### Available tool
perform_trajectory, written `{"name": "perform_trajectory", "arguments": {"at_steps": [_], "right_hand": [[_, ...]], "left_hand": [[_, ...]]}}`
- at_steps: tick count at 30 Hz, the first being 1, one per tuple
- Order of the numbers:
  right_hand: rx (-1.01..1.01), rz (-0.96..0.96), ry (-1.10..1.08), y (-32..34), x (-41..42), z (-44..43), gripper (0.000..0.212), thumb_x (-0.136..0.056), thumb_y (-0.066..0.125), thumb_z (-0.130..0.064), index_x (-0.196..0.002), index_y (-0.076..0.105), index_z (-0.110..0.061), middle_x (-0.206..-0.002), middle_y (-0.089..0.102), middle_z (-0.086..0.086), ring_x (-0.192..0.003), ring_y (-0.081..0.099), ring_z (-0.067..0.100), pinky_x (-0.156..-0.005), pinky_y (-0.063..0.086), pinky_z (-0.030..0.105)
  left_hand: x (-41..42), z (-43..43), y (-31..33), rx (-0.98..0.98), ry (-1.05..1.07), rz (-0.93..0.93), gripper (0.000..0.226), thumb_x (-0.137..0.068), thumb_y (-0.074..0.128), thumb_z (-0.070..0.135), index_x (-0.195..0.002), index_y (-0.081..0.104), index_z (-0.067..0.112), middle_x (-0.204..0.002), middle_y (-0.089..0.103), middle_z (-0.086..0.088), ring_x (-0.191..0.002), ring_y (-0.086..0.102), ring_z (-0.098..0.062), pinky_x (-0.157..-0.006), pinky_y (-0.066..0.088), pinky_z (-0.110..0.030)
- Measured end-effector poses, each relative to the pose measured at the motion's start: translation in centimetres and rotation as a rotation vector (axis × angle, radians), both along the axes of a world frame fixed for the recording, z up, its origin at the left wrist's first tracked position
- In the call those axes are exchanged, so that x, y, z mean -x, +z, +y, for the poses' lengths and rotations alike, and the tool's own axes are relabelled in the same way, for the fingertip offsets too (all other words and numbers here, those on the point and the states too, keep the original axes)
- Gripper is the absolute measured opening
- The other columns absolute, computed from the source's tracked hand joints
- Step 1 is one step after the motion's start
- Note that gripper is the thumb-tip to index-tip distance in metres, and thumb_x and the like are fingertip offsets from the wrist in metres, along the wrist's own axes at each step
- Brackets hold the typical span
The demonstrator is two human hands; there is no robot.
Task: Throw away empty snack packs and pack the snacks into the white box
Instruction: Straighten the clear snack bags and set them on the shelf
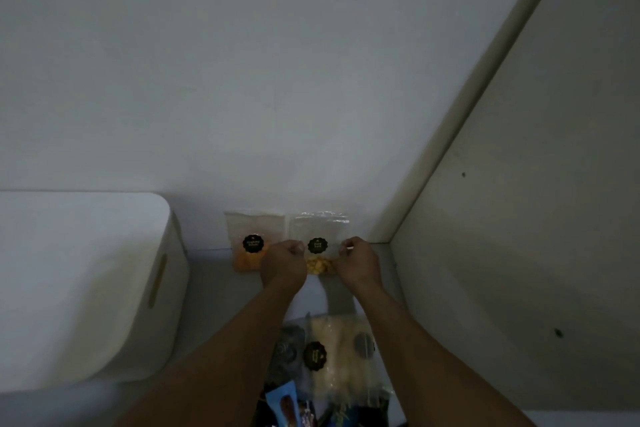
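A clear snack bag (319,232) with a black round label and a few yellow pieces at its bottom stands upright against the back wall. My left hand (284,262) grips its left side and my right hand (356,262) grips its right side. Just left of it leans a second clear bag (247,243) with orange snacks and the same kind of label, touched by neither hand. The white box (79,288), lid on and with a slot handle on its side, stands at the left.
Below my forearms lies a pile of other snacks: a large pale bag (341,357) with a black label, a blue wrapper (284,404) and dark packs. A wall panel (519,218) closes the right side.
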State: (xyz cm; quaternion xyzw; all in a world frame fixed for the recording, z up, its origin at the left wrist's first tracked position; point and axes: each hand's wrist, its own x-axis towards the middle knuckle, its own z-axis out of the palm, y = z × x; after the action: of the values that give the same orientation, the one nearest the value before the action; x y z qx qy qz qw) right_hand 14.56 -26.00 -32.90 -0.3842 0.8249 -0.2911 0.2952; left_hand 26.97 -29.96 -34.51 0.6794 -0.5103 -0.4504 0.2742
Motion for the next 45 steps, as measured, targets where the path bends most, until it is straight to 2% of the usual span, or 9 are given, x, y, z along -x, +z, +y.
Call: {"name": "perform_trajectory", "arguments": {"at_steps": [4,7,10,14,20,26,30,36,45], "right_hand": [[0.016,-0.016,0.011,1.2,0.0,1.3,0.029,-0.099,0.05,-0.01,-0.124,0.059,0.0,-0.121,0.065,0.016,-0.109,0.061,0.026,-0.082,0.045,0.024],[0.021,-0.034,0.035,2.4,-0.1,2.8,0.037,-0.099,0.052,-0.015,-0.134,0.053,-0.005,-0.127,0.062,0.014,-0.11,0.06,0.021,-0.081,0.041,0.018],[-0.015,-0.009,0.086,3.1,-0.5,5.2,0.034,-0.097,0.058,-0.018,-0.13,0.057,-0.01,-0.124,0.064,0.01,-0.1,0.058,0.013,-0.079,0.041,0.017],[-0.08,0.096,0.166,3.1,-1.5,8.9,0.046,-0.093,0.061,-0.026,-0.136,0.051,-0.013,-0.131,0.06,0.01,-0.117,0.058,0.021,-0.091,0.047,0.026],[-0.188,0.237,0.215,3.2,-2.9,12.9,0.042,-0.092,0.06,-0.017,-0.13,0.048,-0.005,-0.129,0.057,0.014,-0.114,0.057,0.027,-0.089,0.049,0.033],[-0.123,0.073,0.043,4.3,-3.7,14.9,0.048,-0.086,0.07,-0.018,-0.127,0.048,-0.006,-0.123,0.058,0.013,-0.103,0.059,0.024,-0.084,0.053,0.034],[-0.058,-0.36,-0.167,6.9,-4.1,15.0,0.08,-0.072,0.087,-0.025,-0.134,0.039,-0.006,-0.121,0.056,0.012,-0.101,0.063,0.024,-0.075,0.056,0.034],[-0.055,-0.261,-0.017,12.7,-4.8,15.0,0.02,-0.075,0.08,-0.008,-0.091,0.07,-0.002,-0.091,0.074,0.017,-0.084,0.072,0.027,-0.072,0.06,0.038],[0.272,-0.217,0.187,24.0,-6.3,14.3,0.009,-0.078,0.08,-0.012,-0.084,0.075,-0.008,-0.081,0.075,0.012,-0.07,0.067,0.018,-0.059,0.051,0.028]], "left_hand": [[-0.3,0.7,0.4,-0.031,0.006,-0.028,0.032,-0.095,0.058,0.013,-0.127,0.063,0.007,-0.132,0.061,-0.016,-0.118,0.058,-0.033,-0.102,0.047,-0.036],[-0.9,2.1,1.2,-0.015,-0.05,-0.084,0.024,-0.093,0.057,0.008,-0.113,0.069,0.011,-0.122,0.066,-0.013,-0.111,0.061,-0.031,-0.09,0.048,-0.029],[-1.5,3.8,1.1,-0.008,-0.296,-0.071,0.021,-0.091,0.054,0.004,-0.092,0.07,0.018,-0.111,0.07,-0.01,-0.099,0.064,-0.024,-0.084,0.052,-0.029],[-2.4,6.1,1.5,-0.046,-0.641,-0.242,0.02,-0.089,0.06,0.017,-0.103,0.073,0.021,-0.109,0.069,-0.001,-0.095,0.065,-0.017,-0.079,0.053,-0.025],[-3.9,8.6,2.2,0.128,-0.848,-0.371,0.026,-0.085,0.059,0.009,-0.074,0.069,0.03,-0.093,0.073,0.001,-0.087,0.068,-0.016,-0.081,0.057,-0.033],[-4.9,9.9,3.6,0.183,-0.755,-0.285,0.033,-0.086,0.049,0.002,-0.072,0.064,0.028,-0.09,0.069,0.0,-0.082,0.064,-0.014,-0.078,0.057,-0.034],[-6.3,10.2,5.8,0.207,-0.702,-0.251,0.026,-0.087,0.054,0.002,-0.08,0.063,0.025,-0.096,0.067,-0.003,-0.09,0.062,-0.018,-0.076,0.052,-0.031],[-8.6,11.4,10.8,0.255,-0.583,-0.167,0.02,-0.089,0.054,0.006,-0.079,0.061,0.023,-0.088,0.065,0.001,-0.085,0.06,-0.017,-0.066,0.045,-0.023],[-11.3,12.6,21.6,0.344,-0.346,0.134,0.011,-0.079,0.07,0.011,-0.072,0.072,0.019,-0.072,0.073,0.0,-0.067,0.065,-0.014,-0.069,0.048,-0.025]]}}
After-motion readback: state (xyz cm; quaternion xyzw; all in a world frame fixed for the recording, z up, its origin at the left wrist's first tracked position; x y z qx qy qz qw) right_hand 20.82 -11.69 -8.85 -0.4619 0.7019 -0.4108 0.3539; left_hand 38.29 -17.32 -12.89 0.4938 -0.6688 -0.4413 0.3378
